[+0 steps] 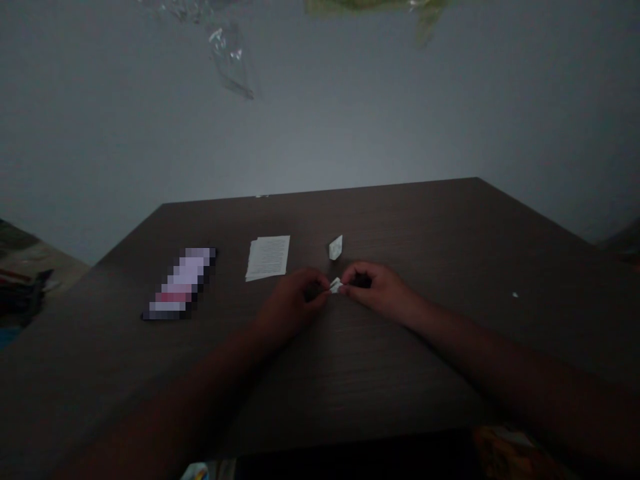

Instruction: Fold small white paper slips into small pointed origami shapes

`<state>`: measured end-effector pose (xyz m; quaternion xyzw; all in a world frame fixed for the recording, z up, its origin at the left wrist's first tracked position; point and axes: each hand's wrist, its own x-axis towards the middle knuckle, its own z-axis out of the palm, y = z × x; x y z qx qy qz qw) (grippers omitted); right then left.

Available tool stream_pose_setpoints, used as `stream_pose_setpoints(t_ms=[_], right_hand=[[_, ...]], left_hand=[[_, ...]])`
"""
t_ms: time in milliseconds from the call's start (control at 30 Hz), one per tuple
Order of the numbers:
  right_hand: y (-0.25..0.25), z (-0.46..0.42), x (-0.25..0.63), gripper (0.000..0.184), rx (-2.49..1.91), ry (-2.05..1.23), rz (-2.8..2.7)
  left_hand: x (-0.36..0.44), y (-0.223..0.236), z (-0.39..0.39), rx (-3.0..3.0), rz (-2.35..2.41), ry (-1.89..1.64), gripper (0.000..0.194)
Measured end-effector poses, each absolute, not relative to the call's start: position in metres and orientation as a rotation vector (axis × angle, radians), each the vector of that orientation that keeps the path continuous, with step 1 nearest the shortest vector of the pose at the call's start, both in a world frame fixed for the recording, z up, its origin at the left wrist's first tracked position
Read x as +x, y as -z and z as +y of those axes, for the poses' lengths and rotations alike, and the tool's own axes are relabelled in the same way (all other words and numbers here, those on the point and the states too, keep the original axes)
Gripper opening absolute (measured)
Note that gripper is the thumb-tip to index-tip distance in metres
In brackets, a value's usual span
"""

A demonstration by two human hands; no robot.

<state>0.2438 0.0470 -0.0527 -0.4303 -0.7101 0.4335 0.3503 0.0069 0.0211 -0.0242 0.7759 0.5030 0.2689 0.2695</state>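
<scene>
A small folded piece of paper is pinched between both hands, just above the dark table. My left hand grips its left end between thumb and fingers. At the right end, my right hand holds it in the same kind of pinch. Just beyond the hands lies a second folded paper piece, pale and diamond-shaped. To the left of it is a small stack of printed paper sheets, slightly out of line with each other. The fine folds of the held paper are too small to make out.
A phone with a lit, blurred screen lies on the left of the table. A tiny white scrap is on the right. Behind the table stands a pale wall, with clear plastic hanging on it.
</scene>
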Motion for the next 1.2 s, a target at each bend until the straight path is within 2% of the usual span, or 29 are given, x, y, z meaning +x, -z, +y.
stream_pose_setpoints(t_ms=[300, 500, 1200], right_hand=[[0.052, 0.046, 0.242, 0.022, -1.05, -1.247, -1.682], [0.047, 0.044, 0.244, 0.015, -1.046, -1.271, -1.745], [0.049, 0.045, 0.241, 0.016, -1.043, -1.288, -1.632]], left_hand=[[0.009, 0.021, 0.017, 2.06, 1.332, -0.793, 0.003], [0.011, 0.016, 0.015, 2.035, 1.349, -0.743, 0.006], [0.013, 0.016, 0.014, 1.964, 1.32, -0.796, 0.012]])
